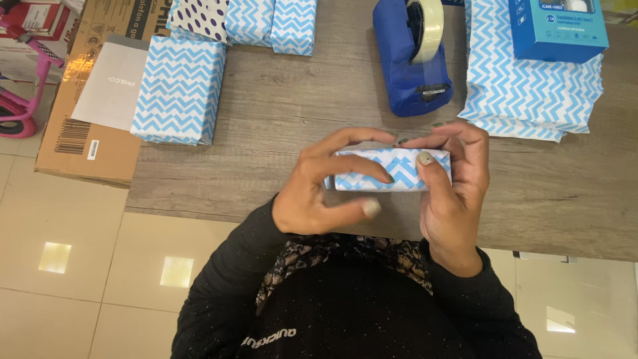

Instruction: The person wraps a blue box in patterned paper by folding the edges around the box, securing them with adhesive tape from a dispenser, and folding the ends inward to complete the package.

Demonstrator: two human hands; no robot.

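A small box wrapped in blue-and-white zigzag paper (399,169) is held just above the near edge of the wooden table (299,133). My left hand (325,186) grips its left end, fingers curled over the top and front. My right hand (455,193) clasps its right end, thumb pressed on the front face. Both sleeves are black.
A blue tape dispenser with a clear roll (415,56) stands behind my hands. Sheets of zigzag paper (531,86) with a blue carton (558,26) on them lie at the right. Wrapped boxes (179,90) sit at the left and back. A cardboard box (86,86) stands on the tiled floor.
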